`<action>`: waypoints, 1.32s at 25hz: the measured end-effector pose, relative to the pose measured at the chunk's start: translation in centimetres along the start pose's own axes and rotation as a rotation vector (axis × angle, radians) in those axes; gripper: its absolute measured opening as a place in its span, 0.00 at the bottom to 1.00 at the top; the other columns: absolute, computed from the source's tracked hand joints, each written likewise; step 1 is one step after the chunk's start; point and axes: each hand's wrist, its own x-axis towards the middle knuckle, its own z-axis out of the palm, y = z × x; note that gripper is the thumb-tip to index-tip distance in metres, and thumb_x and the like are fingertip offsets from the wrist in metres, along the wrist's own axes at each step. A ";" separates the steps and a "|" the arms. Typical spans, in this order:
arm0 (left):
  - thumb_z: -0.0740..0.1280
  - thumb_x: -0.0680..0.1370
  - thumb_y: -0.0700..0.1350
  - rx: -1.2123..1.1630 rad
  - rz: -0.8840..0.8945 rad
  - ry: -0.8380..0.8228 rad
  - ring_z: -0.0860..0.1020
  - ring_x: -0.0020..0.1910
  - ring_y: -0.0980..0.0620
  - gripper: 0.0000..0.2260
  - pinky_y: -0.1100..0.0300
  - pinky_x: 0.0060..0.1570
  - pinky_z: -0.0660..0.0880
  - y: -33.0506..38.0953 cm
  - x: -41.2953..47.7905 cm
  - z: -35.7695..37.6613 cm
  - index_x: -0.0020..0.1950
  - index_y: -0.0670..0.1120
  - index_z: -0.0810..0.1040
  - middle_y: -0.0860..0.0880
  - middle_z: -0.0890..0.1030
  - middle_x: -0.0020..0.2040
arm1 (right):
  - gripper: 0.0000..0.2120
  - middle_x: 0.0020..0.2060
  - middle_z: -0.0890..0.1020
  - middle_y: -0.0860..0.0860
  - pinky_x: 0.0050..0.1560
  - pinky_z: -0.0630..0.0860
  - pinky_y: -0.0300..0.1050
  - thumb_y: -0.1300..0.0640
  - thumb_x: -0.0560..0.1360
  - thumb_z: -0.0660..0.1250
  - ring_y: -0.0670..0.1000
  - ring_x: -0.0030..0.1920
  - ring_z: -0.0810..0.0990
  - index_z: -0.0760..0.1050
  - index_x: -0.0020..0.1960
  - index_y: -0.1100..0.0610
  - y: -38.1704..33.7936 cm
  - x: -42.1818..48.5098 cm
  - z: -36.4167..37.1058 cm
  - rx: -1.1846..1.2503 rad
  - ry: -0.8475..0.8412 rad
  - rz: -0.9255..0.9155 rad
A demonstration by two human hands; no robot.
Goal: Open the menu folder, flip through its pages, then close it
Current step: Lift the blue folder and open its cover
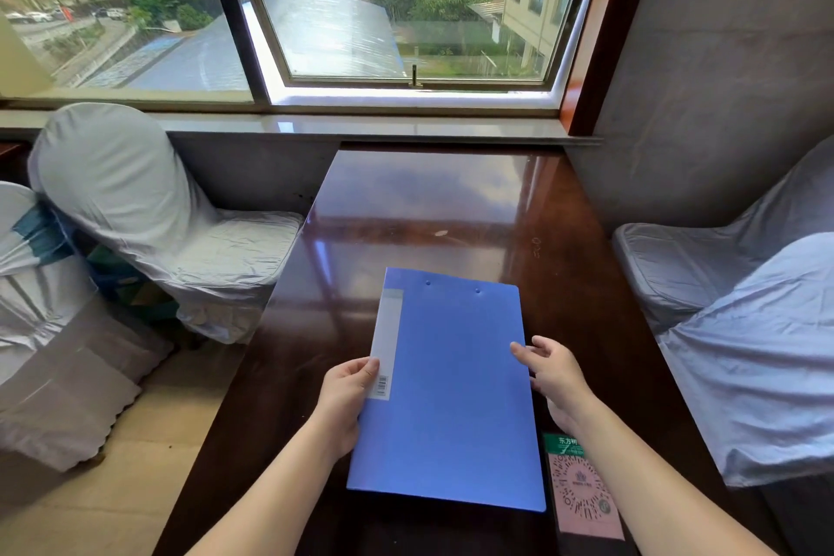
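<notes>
Both hands frame a closed blue menu folder (451,393) that lies flat on the dark, glossy table (428,203). Left hand (345,397): thumb on top of the grey spine label, which carries a small barcode, the other fingers hidden beneath the edge, so the spine side is pinched. Right hand (553,379): fingers loosely spread and slightly curled at the folder's right, free edge, fingertips at or just over that edge; whether they touch it cannot be told, and nothing is gripped.

Position of the folder: near the front of the table, spine to the left, tilted a little counter-clockwise, two rivet marks near its far edge. Its right edge lies just beside, and perhaps partly over, a pink card with a QR code (584,497) and a green header. Cloth-covered chairs (149,212) stand at either side of the table; a window (397,14) lies beyond it.

Progress, as judged from the closed cover: opening is not yet done. The placing of the hands suggests preparation to lift the cover from its free edge while the spine is steadied. Opening, flipping through the pages and closing all remain.
</notes>
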 end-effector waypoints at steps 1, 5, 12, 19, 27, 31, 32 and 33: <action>0.63 0.82 0.40 -0.012 0.010 -0.013 0.85 0.36 0.41 0.12 0.51 0.34 0.83 0.4 -0.1 -0.2 0.52 0.32 0.81 0.36 0.87 0.43 | 0.30 0.63 0.80 0.58 0.55 0.80 0.54 0.53 0.74 0.74 0.59 0.60 0.81 0.69 0.71 0.62 -0.3 -0.8 0.1 0.043 -0.082 0.032; 0.63 0.82 0.40 -0.040 0.062 -0.037 0.85 0.36 0.43 0.12 0.52 0.34 0.83 1.6 -0.7 -0.4 0.54 0.32 0.80 0.38 0.87 0.43 | 0.15 0.57 0.85 0.58 0.46 0.83 0.58 0.55 0.79 0.68 0.64 0.56 0.84 0.76 0.64 0.57 -0.8 -3.3 0.8 0.211 -0.333 0.062; 0.81 0.61 0.52 0.687 0.570 -0.197 0.68 0.73 0.57 0.43 0.54 0.70 0.68 3.2 -4.6 -0.9 0.73 0.63 0.65 0.53 0.67 0.75 | 0.11 0.55 0.85 0.62 0.45 0.82 0.63 0.61 0.80 0.63 0.66 0.52 0.85 0.78 0.61 0.57 -3.7 -4.1 0.9 0.378 -0.255 0.001; 0.76 0.57 0.69 1.208 0.820 -0.170 0.46 0.77 0.58 0.58 0.61 0.73 0.52 3.4 -6.5 -1.9 0.80 0.56 0.52 0.55 0.39 0.80 | 0.11 0.56 0.85 0.61 0.45 0.82 0.62 0.59 0.81 0.62 0.65 0.52 0.85 0.78 0.61 0.55 -4.7 -4.7 1.0 0.445 -0.287 -0.013; 0.60 0.66 0.76 1.105 0.844 -0.140 0.50 0.78 0.51 0.50 0.63 0.72 0.52 2.5 -7.0 -2.4 0.78 0.45 0.59 0.49 0.46 0.78 | 0.36 0.52 0.86 0.59 0.44 0.83 0.54 0.29 0.76 0.52 0.62 0.51 0.85 0.81 0.62 0.57 -6.5 -6.8 2.3 0.624 -0.506 0.137; 0.54 0.66 0.79 0.938 0.781 -0.108 0.56 0.78 0.51 0.49 0.63 0.72 0.54 2.3 -7.2 -2.2 0.77 0.47 0.61 0.48 0.56 0.79 | 0.35 0.59 0.78 0.74 0.59 0.78 0.63 0.39 0.78 0.59 0.71 0.63 0.77 0.69 0.69 0.69 -7.3 -7.7 2.8 0.852 -0.710 0.199; 0.54 0.67 0.78 0.881 0.783 -0.099 0.58 0.78 0.50 0.48 0.62 0.72 0.56 2.5 -7.1 -2.2 0.76 0.46 0.62 0.47 0.60 0.78 | 0.34 0.61 0.79 0.71 0.57 0.79 0.62 0.40 0.77 0.61 0.70 0.63 0.78 0.67 0.72 0.66 -7.4 -7.9 3.0 0.800 -0.710 0.212; 0.54 0.68 0.78 0.807 0.794 -0.093 0.62 0.77 0.49 0.47 0.60 0.73 0.58 2.6 -7.0 -2.2 0.75 0.45 0.65 0.46 0.64 0.77 | 0.33 0.59 0.82 0.66 0.50 0.83 0.57 0.41 0.75 0.63 0.66 0.58 0.82 0.69 0.72 0.61 -7.3 -7.3 3.0 0.673 -0.623 0.183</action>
